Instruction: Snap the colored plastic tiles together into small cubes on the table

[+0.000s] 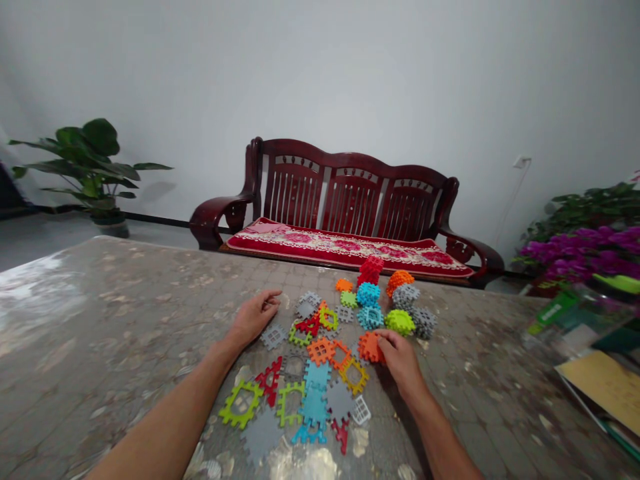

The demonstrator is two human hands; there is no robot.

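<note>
To the right of the loose tiles (316, 403), your right hand (401, 360) pinches an orange tile (369, 347); a careless forward push could nudge the green stack (399, 322) just beyond. Farther off, the red stack (371, 270) might topple if bumped. Your left hand (253, 317) rests on the table (150, 320), fingers loosely apart, nothing visible held.

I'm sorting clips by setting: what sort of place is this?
Probably a home living room: a carved wooden settee with a floral seat cover, a potted leafy plant, and a cloth-covered table.

The white lettering (552, 311) on the green box (564, 301) is too blurred to read.
</note>
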